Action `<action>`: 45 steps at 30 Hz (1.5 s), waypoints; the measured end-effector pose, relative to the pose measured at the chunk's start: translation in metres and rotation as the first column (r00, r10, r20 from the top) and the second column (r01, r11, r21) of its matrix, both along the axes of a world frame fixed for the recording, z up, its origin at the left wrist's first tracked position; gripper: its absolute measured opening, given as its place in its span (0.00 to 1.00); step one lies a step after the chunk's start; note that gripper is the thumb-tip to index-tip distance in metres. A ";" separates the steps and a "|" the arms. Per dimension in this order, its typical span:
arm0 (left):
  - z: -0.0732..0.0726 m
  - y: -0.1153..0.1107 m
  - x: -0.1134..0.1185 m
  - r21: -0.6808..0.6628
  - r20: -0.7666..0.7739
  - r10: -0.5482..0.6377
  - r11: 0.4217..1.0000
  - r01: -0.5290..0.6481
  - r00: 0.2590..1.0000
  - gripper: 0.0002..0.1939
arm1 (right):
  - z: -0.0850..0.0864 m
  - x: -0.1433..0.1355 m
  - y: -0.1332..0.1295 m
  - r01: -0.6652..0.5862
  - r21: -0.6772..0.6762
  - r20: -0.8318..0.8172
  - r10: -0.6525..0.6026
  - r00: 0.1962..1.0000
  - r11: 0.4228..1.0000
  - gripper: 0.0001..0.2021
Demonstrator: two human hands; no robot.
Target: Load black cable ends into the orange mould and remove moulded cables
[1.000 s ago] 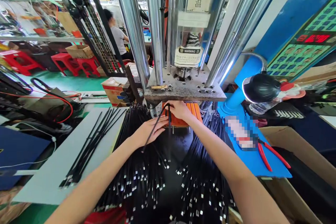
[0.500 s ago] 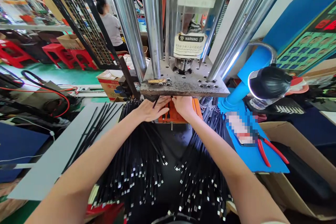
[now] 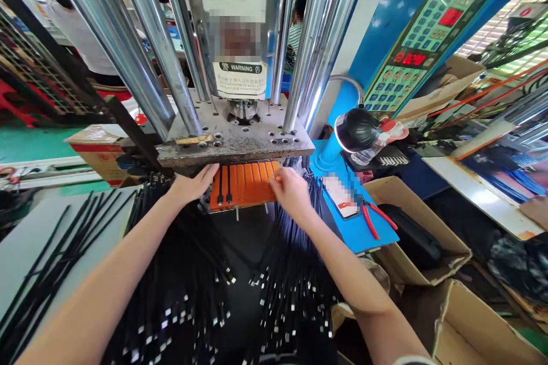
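Note:
An orange slotted block (image 3: 252, 185) sits under the machine's steel plate (image 3: 240, 140), with two black cable ends (image 3: 225, 185) lying in its left slots. My left hand (image 3: 192, 185) is at the block's left edge, fingers stretched out and their tips partly under the plate. At the right edge is my right hand (image 3: 289, 188), fingers curled together; whatever they hold, if anything, is too small to tell. Black cables with pale tips hang in a left bundle (image 3: 184, 274) and a right bundle (image 3: 295, 262) below the hands.
Steel columns rise from the plate. A black lamp (image 3: 357, 130) and red-handled pliers (image 3: 372, 219) are on the right, over a blue shelf (image 3: 368, 239). Cardboard boxes (image 3: 454, 265) stand beyond it. More cables (image 3: 64, 262) lie on a grey board at left. People are behind.
The view has swung to the right. My hands have moved apart to opposite sides of the orange block, uncovering its slots and the two cable ends.

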State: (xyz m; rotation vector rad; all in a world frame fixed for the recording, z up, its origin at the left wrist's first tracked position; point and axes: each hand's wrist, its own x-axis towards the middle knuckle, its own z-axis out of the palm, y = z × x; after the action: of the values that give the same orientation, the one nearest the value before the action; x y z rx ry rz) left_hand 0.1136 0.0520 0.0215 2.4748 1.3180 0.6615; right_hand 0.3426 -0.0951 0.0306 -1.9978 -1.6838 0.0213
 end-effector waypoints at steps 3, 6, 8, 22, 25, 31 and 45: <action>-0.025 -0.021 -0.050 0.141 -0.109 0.314 0.944 -0.298 0.943 0.26 | -0.023 0.038 -0.044 0.259 -0.253 0.144 -0.228 0.963 0.932 0.13; -0.038 -0.022 -0.079 0.125 -0.136 0.404 0.913 -0.389 0.905 0.23 | -0.043 0.053 -0.065 0.239 -0.463 0.172 -0.178 0.969 0.853 0.16; -0.035 -0.021 -0.084 -0.003 -0.179 0.416 0.906 -0.423 0.892 0.20 | -0.051 0.055 -0.070 0.171 -0.445 0.087 -0.148 0.985 0.879 0.15; 0.079 -0.131 -0.039 -0.203 0.467 -0.258 0.899 0.387 0.846 0.09 | 0.033 -0.040 -0.079 -0.477 0.197 -0.596 0.491 0.635 0.856 0.06; 0.101 -0.145 -0.013 -0.213 0.530 -0.340 0.833 0.510 0.777 0.09 | 0.048 -0.059 -0.073 -0.417 0.328 -0.636 0.524 0.566 0.848 0.08; 0.123 -0.147 0.024 0.111 0.330 -0.462 0.885 0.452 0.823 0.11 | 0.045 -0.062 -0.067 -0.279 0.421 -0.757 0.504 0.416 0.863 0.12; 0.151 -0.098 0.038 0.507 0.384 -0.553 0.796 0.331 0.740 0.08 | 0.000 -0.039 0.036 -0.284 0.158 -0.460 0.325 0.826 0.946 0.10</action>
State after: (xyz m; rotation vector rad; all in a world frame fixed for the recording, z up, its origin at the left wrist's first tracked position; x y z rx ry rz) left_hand 0.1516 -0.0462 0.1726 2.4901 0.3613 1.4539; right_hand 0.3035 -0.0591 0.0305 -1.4768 -1.6122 0.5141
